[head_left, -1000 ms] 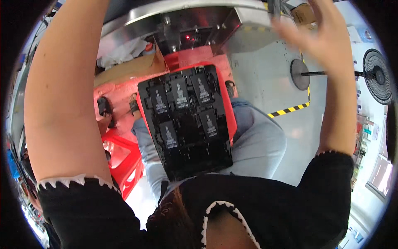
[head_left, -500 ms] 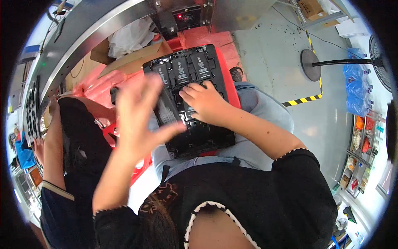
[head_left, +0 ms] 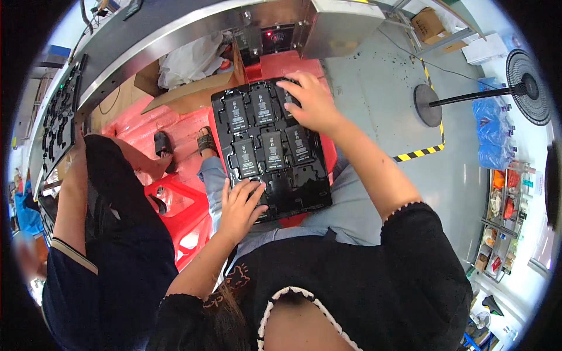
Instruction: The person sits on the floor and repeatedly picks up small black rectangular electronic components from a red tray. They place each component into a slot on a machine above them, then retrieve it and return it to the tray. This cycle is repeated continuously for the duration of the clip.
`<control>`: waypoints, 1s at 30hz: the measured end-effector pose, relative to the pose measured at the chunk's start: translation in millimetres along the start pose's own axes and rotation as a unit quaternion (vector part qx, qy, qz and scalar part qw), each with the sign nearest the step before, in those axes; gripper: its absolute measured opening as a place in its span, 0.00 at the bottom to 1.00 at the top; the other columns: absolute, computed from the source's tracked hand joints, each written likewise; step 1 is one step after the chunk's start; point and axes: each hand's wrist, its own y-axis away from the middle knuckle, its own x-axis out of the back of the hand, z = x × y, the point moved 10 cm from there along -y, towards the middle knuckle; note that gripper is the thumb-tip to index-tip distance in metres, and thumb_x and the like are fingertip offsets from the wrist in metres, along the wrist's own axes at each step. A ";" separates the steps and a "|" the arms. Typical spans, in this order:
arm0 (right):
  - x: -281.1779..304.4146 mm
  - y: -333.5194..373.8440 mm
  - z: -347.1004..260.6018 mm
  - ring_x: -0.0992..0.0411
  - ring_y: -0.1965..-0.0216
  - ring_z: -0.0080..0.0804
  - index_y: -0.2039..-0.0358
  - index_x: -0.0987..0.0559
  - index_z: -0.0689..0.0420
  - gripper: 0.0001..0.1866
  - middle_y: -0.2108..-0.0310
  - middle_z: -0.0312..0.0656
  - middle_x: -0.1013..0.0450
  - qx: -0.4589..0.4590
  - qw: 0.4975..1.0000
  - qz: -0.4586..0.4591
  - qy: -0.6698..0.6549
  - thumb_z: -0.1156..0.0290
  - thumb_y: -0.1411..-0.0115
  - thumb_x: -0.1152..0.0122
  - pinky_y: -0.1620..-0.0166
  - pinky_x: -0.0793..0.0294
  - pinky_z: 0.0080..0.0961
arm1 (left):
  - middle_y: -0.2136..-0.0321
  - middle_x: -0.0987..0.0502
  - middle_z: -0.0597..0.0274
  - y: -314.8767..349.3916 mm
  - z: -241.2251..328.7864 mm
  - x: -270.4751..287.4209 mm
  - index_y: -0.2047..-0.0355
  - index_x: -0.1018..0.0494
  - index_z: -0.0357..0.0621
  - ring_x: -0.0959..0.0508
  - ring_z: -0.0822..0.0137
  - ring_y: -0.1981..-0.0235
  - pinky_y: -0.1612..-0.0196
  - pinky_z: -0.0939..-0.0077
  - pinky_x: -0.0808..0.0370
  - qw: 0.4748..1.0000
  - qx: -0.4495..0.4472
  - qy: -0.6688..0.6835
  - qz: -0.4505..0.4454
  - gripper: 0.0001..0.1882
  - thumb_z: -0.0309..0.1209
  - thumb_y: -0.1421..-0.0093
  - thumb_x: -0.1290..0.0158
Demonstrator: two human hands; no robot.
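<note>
A black plastic tray [head_left: 298, 202] rests across my lap, with moulded pockets. Flat black battery packs with pale print lie in it in two rows, one pack [head_left: 272, 150] in the middle of the nearer row. My right hand [head_left: 313, 102] is over the far right corner, its fingers apart, touching the partly covered far right battery pack [head_left: 288, 105]. Against the tray's near left part lies my left hand [head_left: 240, 210], fingers spread and holding nothing. The shiny near part of the tray shows bare pockets.
A co-worker's arm [head_left: 70, 205] and dark clothes are close on my left. Ahead runs a metal-edged bench [head_left: 193, 32], with a cardboard box [head_left: 190, 90] holding white plastic below. Red plastic sheeting covers the floor there. A black fan [head_left: 527, 88] stands right.
My left hand has come down from above the tray to its near left edge. My right hand has moved from the tray's middle to its far right corner. The view has shifted slightly.
</note>
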 end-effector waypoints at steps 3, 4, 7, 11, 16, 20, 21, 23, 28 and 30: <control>-21.2 -19.4 35.4 0.47 0.34 0.54 0.46 0.25 0.48 0.32 0.36 0.52 0.43 -0.064 0.991 -0.112 0.040 0.58 0.53 0.30 0.37 0.44 0.53 | 0.45 0.33 0.61 0.3 2.7 0.2 0.42 0.33 0.51 0.37 0.55 0.39 0.34 0.39 0.52 1.000 0.021 0.010 -0.004 0.32 0.36 0.48 0.38; -27.3 -22.5 46.5 0.49 0.34 0.56 0.46 0.25 0.46 0.34 0.35 0.55 0.45 -0.082 0.984 -0.148 0.056 0.56 0.56 0.28 0.37 0.44 0.54 | 0.44 0.34 0.58 -1.7 5.5 5.0 0.42 0.33 0.51 0.39 0.52 0.38 0.34 0.39 0.52 0.999 0.030 0.015 0.010 0.32 0.35 0.48 0.38; -27.1 -21.9 43.9 0.52 0.32 0.56 0.47 0.25 0.43 0.35 0.34 0.54 0.46 -0.082 0.980 -0.168 0.075 0.51 0.57 0.26 0.35 0.48 0.53 | 0.42 0.35 0.54 -19.7 9.3 29.3 0.41 0.34 0.48 0.40 0.48 0.37 0.34 0.40 0.53 0.994 0.066 0.058 0.060 0.32 0.34 0.47 0.39; -11.5 -20.9 47.4 0.51 0.32 0.56 0.48 0.24 0.44 0.34 0.35 0.56 0.46 -0.142 0.970 -0.170 0.100 0.48 0.56 0.27 0.35 0.47 0.52 | 0.38 0.40 0.51 -74.2 8.6 35.0 0.39 0.37 0.44 0.45 0.45 0.34 0.33 0.41 0.54 0.996 0.034 0.051 0.068 0.35 0.34 0.47 0.39; 15.5 -10.1 -2.1 0.52 0.32 0.62 0.34 0.43 0.60 0.50 0.33 0.64 0.53 -0.088 0.974 -0.192 0.085 0.43 0.48 0.35 0.35 0.47 0.54 | 0.33 0.47 0.50 -119.6 -1.5 32.3 0.36 0.42 0.41 0.51 0.47 0.30 0.33 0.37 0.57 0.997 0.018 0.061 0.039 0.39 0.37 0.45 0.40; 228.5 -96.0 -41.4 0.24 0.57 0.33 0.45 0.27 0.62 0.24 0.50 0.48 0.26 0.015 0.965 0.178 -0.190 0.61 0.37 0.43 0.48 0.28 0.31 | 0.51 0.25 0.51 -165.7 0.2 201.3 0.50 0.26 0.40 0.28 0.48 0.46 0.40 0.55 0.36 0.940 -0.108 0.065 0.318 0.25 0.23 0.51 0.39; 276.5 -120.2 -20.7 0.25 0.55 0.31 0.46 0.26 0.62 0.23 0.53 0.46 0.24 -0.009 0.942 0.295 -0.162 0.60 0.36 0.45 0.50 0.27 0.32 | 0.53 0.24 0.52 -192.5 1.2 237.7 0.53 0.25 0.40 0.27 0.50 0.48 0.43 0.56 0.34 0.922 -0.136 0.013 0.362 0.22 0.22 0.51 0.40; 313.9 -191.2 37.3 0.27 0.50 0.33 0.50 0.24 0.65 0.30 0.52 0.49 0.24 -0.031 0.928 0.363 0.083 0.49 0.39 0.42 0.52 0.27 0.34 | 0.45 0.30 0.48 -270.6 -4.2 294.5 0.48 0.27 0.44 0.33 0.47 0.42 0.39 0.57 0.37 0.896 -0.144 -0.016 0.420 0.26 0.28 0.49 0.39; 211.8 -289.7 193.9 0.24 0.59 0.37 0.54 0.22 0.63 0.27 0.61 0.50 0.22 -0.286 0.956 0.048 -0.041 0.53 0.46 0.35 0.57 0.25 0.32 | 0.33 0.43 0.47 -447.4 -149.6 260.3 0.34 0.42 0.46 0.45 0.51 0.32 0.31 0.58 0.49 0.995 0.047 -0.090 -0.011 0.43 0.44 0.47 0.38; 220.6 -283.2 171.8 0.20 0.66 0.46 0.63 0.18 0.67 0.24 0.68 0.58 0.21 -0.240 0.962 0.013 -0.131 0.59 0.54 0.27 0.62 0.21 0.32 | 0.46 0.28 0.46 -449.4 -146.9 265.8 0.42 0.33 0.35 0.28 0.57 0.45 0.41 0.64 0.33 0.999 0.031 -0.020 -0.035 0.38 0.47 0.46 0.38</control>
